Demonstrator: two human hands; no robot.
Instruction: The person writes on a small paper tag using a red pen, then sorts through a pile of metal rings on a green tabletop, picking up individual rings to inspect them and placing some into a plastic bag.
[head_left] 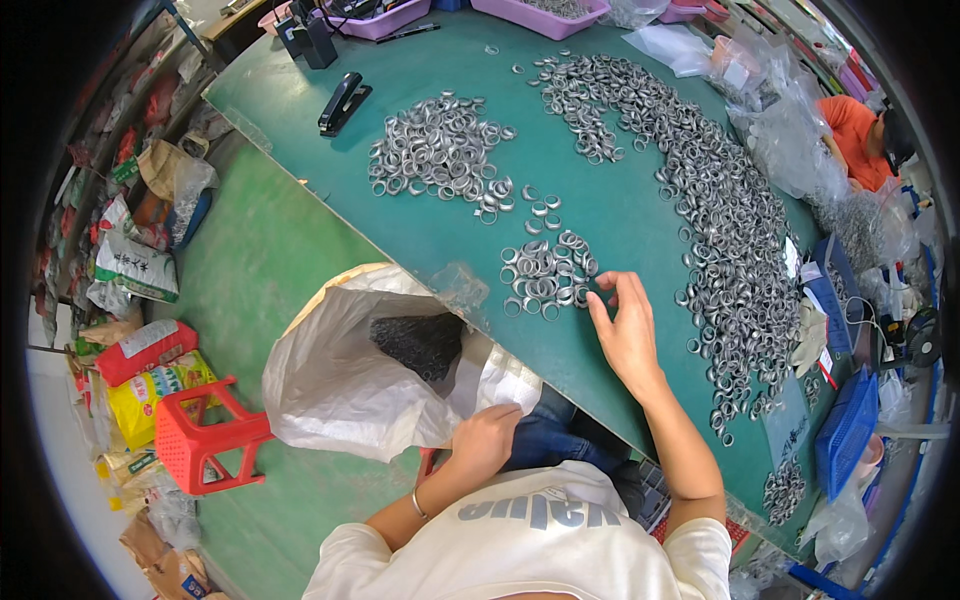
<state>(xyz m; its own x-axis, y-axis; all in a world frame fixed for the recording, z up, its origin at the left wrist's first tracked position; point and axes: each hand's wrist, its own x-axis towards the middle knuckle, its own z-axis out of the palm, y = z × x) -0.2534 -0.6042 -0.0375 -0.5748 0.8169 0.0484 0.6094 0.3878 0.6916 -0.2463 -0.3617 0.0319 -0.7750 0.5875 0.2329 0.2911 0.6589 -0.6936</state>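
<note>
My right hand is over the green table, thumb and fingers apart, at the right edge of a small pile of grey metal rings. Its fingertips are beside or touching the outermost rings; no ring shows lifted. My left hand is closed on the edge of a large white sack, which hangs open below the table edge. Dark material shows inside the sack. Farther off on the table lie a medium heap of rings and a long, curved bank of rings to the right.
A black stapler lies near the far left of the table. Pink trays stand at the back. At right are blue baskets, plastic bags and a person in orange. A red stool stands on the floor at left.
</note>
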